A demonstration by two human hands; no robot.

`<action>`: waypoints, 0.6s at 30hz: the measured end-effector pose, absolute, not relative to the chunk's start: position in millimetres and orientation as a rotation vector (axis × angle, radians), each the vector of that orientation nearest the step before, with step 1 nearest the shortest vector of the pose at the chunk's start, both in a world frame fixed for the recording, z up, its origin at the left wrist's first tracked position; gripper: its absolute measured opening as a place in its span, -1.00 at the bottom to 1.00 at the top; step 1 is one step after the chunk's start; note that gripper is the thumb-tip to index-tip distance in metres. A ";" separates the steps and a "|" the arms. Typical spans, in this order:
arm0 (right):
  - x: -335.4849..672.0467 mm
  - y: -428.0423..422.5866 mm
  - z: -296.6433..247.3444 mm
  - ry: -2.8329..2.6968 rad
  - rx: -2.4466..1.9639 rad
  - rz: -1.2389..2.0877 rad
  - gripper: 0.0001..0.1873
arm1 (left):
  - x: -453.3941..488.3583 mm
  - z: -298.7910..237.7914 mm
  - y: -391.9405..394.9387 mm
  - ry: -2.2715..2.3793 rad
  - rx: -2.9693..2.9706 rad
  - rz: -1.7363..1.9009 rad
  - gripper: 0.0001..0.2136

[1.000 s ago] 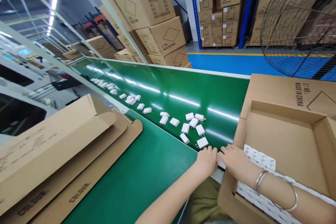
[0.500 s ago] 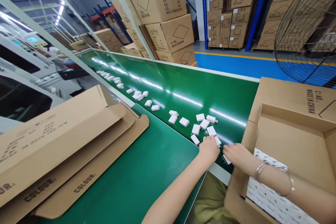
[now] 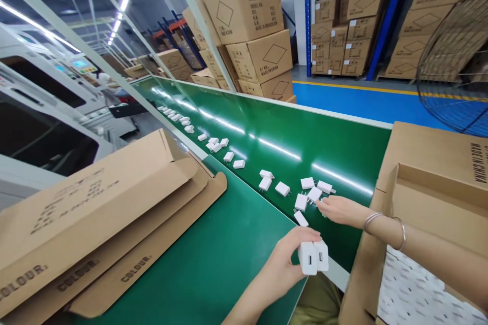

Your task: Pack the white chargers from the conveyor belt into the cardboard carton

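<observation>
My left hand (image 3: 284,259) is closed on two white chargers (image 3: 313,257) held side by side above the near edge of the green conveyor belt (image 3: 267,132). My right hand (image 3: 340,209), with bracelets on the wrist, reaches over the belt to a cluster of white chargers (image 3: 309,194); its fingers curl at one of them. Whether it grips that charger I cannot tell. More white chargers (image 3: 213,144) trail away up the belt.
An open cardboard box (image 3: 423,198) with a white perforated tray (image 3: 415,292) stands at my right. Flattened cartons (image 3: 102,223) lie on the green table at my left. Stacked boxes (image 3: 247,30), a wire fan guard (image 3: 457,61) and machines (image 3: 41,111) surround the line.
My left hand has lifted two chargers off the belt and drawn them toward me. My right hand has moved from the box edge out to the cluster of chargers.
</observation>
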State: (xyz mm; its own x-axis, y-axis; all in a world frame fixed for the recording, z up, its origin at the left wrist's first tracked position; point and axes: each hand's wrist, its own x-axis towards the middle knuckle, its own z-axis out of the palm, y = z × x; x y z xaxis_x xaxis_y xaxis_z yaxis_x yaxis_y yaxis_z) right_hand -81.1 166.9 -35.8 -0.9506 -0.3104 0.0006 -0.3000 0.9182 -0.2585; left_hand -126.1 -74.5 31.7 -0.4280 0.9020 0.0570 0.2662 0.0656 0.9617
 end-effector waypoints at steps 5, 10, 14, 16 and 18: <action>-86.5 174.0 -37.6 2.918 -0.444 -0.746 -0.89 | -118.9 23.2 -68.7 1.756 1.153 1.587 -0.67; -56.9 173.6 -10.9 2.870 0.025 -1.074 -0.90 | -116.3 28.6 -54.5 1.665 1.216 1.721 -0.67; 8.9 152.9 15.0 2.231 0.616 -2.023 -0.76 | -108.1 29.6 -41.9 1.583 1.267 1.763 -0.66; 46.3 141.5 19.0 1.398 0.895 -2.591 -0.83 | -102.3 29.8 -33.4 1.531 1.291 1.764 -0.65; 79.3 133.9 15.2 0.801 1.003 -2.791 -0.82 | -96.6 31.3 -24.3 1.478 1.344 1.719 -0.66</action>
